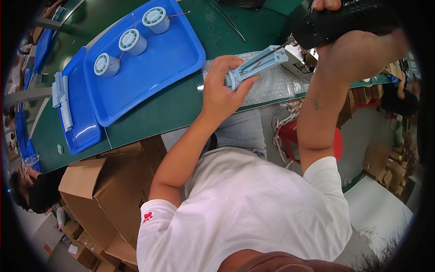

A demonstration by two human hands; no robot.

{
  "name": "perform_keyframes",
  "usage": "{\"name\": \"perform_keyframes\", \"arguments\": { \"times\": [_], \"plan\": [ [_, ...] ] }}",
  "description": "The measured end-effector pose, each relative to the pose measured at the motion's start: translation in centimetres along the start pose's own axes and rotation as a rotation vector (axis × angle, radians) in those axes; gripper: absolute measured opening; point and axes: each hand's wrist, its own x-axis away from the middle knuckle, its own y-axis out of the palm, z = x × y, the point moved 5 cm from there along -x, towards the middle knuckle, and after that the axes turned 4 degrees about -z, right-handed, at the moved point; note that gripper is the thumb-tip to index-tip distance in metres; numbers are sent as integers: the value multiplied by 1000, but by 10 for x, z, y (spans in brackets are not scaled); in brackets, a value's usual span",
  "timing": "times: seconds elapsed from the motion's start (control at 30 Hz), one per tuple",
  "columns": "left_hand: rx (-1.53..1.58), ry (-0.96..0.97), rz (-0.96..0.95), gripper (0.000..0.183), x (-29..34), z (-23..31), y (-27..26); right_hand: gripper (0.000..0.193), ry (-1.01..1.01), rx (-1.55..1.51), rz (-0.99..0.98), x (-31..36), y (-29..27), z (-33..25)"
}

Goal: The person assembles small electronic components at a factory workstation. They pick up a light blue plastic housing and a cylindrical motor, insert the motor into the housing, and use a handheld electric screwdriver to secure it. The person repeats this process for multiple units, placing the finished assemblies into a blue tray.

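Observation:
My left hand is closed round the rounded end of a light-blue plastic housing, a long open shell with thin wires inside. My right hand grips a black electric screwdriver at the upper right. Its long bit slants down to the left into the housing's open channel; the tip is hard to make out. Beneath the housing lies a sheet of clear bubble wrap. A white and metal box-like thing stands just right of the housing, partly behind my right wrist.
A blue tray on the green table holds round vented fan heads with thin wires. Left of it, a smaller blue tray carries long light-blue parts. A cardboard box and red stool stand below.

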Motion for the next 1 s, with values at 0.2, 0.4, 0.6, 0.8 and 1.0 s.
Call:
{"name": "perform_keyframes", "arguments": {
  "times": [0.2, 0.4, 0.6, 0.8, 1.0],
  "plan": [
    [-20, 35, 5, 37, -1, 1, -1, 72, -55, 16, -65, 1, -2, 4],
    [-1, 44, 14, 38, -2, 0, -1, 66, -40, -9, -78, 3, -1, 5],
    [-29, 117, 45, 38, -2, 4, -1, 61, -11, -32, -98, 13, -2, 9],
    [-28, 136, 45, 38, 1, 2, 0, 57, 7, -50, -106, 18, -3, 8],
    [-27, 123, 66, 39, -2, 0, 2, 53, 32, -108, -53, 18, -8, 1]
  ]
}}
